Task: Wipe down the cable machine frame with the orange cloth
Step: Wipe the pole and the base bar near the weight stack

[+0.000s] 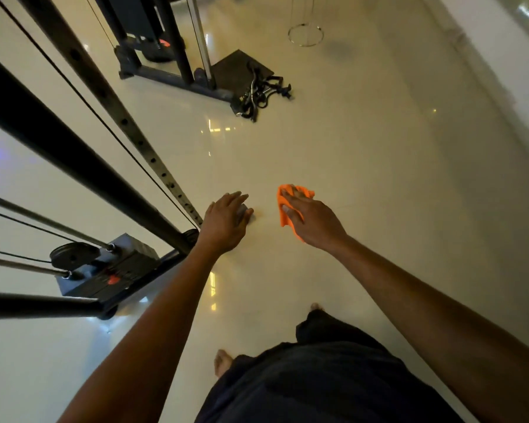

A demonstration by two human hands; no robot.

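The person stands barefoot on a glossy pale floor [364, 141], both arms stretched forward and down. The right hand [310, 222] grasps the orange cloth [287, 209], fingers curled over its bunched folds, and the cloth hangs in the air to the right of the machine, apart from the metal. The left hand [225, 224] reaches down with fingers straight and relaxed over a small grey part; whether it touches that part is hard to tell from here. The cable machine frame [74, 160] rises on the left, its dark posts, drilled upright and cables slanting up from a weight stack [110, 270]. Far off lies a heap of handle attachments [261, 96] beside a second base.
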